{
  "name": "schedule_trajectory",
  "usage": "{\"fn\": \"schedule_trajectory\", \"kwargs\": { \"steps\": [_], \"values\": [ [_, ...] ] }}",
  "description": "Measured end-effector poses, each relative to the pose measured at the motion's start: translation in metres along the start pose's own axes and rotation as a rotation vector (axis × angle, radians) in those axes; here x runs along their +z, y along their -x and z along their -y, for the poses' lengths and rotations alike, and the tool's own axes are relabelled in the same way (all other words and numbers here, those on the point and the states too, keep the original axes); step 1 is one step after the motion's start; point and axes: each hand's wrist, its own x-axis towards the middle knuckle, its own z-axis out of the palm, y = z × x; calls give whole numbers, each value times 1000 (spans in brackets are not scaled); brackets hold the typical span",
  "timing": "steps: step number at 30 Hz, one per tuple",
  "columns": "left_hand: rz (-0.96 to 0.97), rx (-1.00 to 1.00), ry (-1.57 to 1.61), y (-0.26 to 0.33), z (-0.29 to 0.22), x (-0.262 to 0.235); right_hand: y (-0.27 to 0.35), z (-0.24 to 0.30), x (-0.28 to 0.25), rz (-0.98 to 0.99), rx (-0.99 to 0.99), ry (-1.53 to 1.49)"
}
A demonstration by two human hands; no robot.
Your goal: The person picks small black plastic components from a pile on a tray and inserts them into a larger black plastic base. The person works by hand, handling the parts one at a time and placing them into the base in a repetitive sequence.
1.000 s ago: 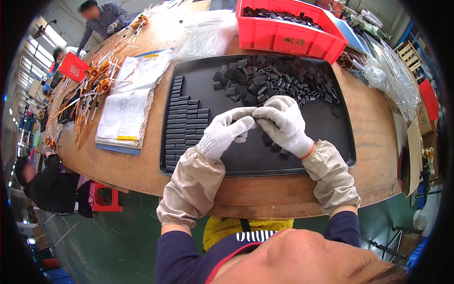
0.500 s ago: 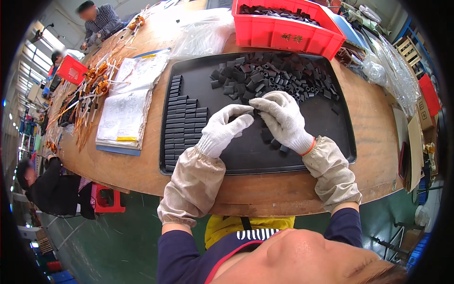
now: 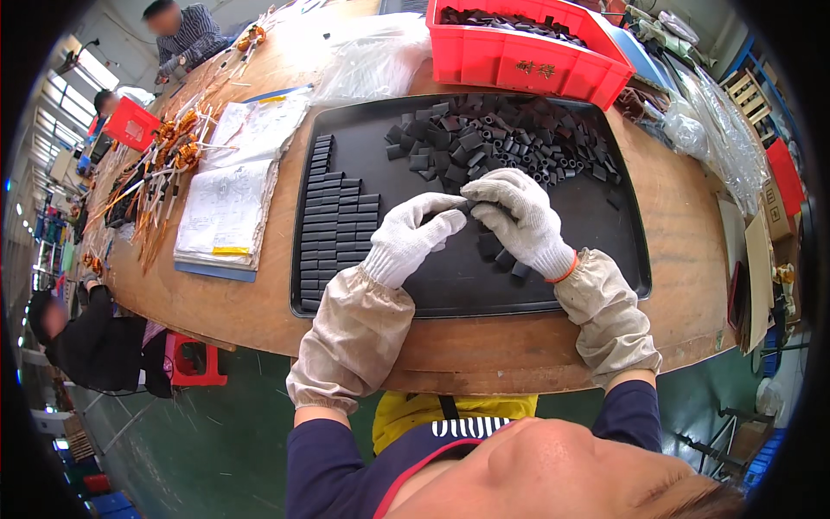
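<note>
Both my hands, in white knit gloves, meet above the middle of a black tray point(image 3: 553, 298). Between the fingertips of my left hand point(image 3: 412, 235) and my right hand point(image 3: 517, 218) is a short black tube point(image 3: 468, 208), mostly covered by the gloves. Both hands are closed in a pinch on it. Neat rows of black tubes point(image 3: 333, 229) lie along the tray's left side. A loose heap of black tubes point(image 3: 510, 138) fills its far right part, and a few more lie under my right hand.
Behind the tray stands a red bin point(image 3: 536, 60) of black pieces. Left of it are a paper-filled folder point(image 3: 225, 203), clear plastic bags point(image 3: 372, 69) and wired copper coils point(image 3: 177, 147). Co-workers sit at the far left and near left; a red stool point(image 3: 197, 359) stands by the table.
My right hand has shifted very slightly to the right, and a little more of the dark tube shows between the fingertips. The rows and the heap look the same.
</note>
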Motion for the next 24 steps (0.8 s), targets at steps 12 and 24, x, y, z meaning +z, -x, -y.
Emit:
{"fn": "schedule_trajectory", "kwargs": {
  "steps": [12,24],
  "values": [
    [52,-52,251,-2,4,-4,-2,5,-2,17,-45,-28],
    [34,-10,-10,1,-4,3,0,4,-2,21,-81,87]
  ]
}}
